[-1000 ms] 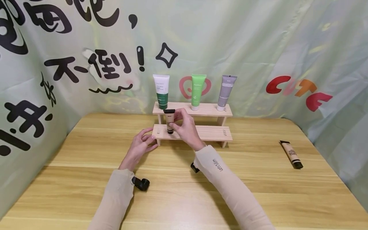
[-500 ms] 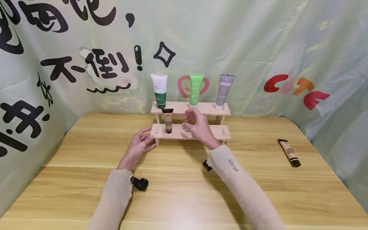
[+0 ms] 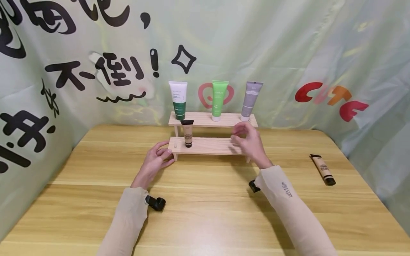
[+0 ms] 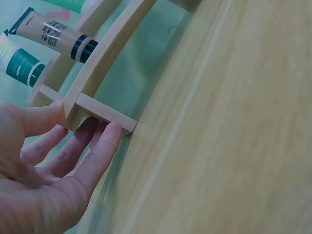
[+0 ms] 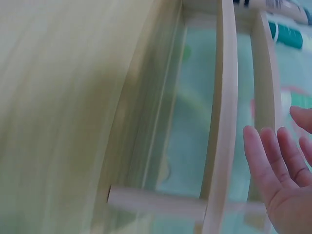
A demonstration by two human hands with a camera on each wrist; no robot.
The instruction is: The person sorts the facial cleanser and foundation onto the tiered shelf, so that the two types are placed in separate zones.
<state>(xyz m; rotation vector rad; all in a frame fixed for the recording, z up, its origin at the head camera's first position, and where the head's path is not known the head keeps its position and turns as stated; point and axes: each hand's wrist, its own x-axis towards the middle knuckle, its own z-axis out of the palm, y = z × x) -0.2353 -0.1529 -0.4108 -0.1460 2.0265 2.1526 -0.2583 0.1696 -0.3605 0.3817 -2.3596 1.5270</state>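
Observation:
A two-step wooden display stand (image 3: pixel 211 145) is at the table's back. My left hand (image 3: pixel 153 164) holds its left end; in the left wrist view the thumb is at the lower board's corner and fingers touch the leg (image 4: pixel 107 112). A small beige tube with black cap (image 3: pixel 188 133) stands upright at the left of the lower step. My right hand (image 3: pixel 251 142), fingers loosely bent and holding nothing, is over the lower step's right end. On the upper step stand a white-and-green tube (image 3: pixel 179 99), a light green tube (image 3: pixel 219 99) and a tilted-looking grey-purple tube (image 3: pixel 251 100).
Another beige tube with black ends (image 3: pixel 322 170) lies on the wooden table (image 3: pixel 205 213) at the right. A pale green printed cloth (image 3: pixel 262 42) hangs behind and at both sides of the table.
My right hand let go of the small beige tube, which now stands alone on the lower step, and moved right to the stand's right end. My left hand stayed in place.

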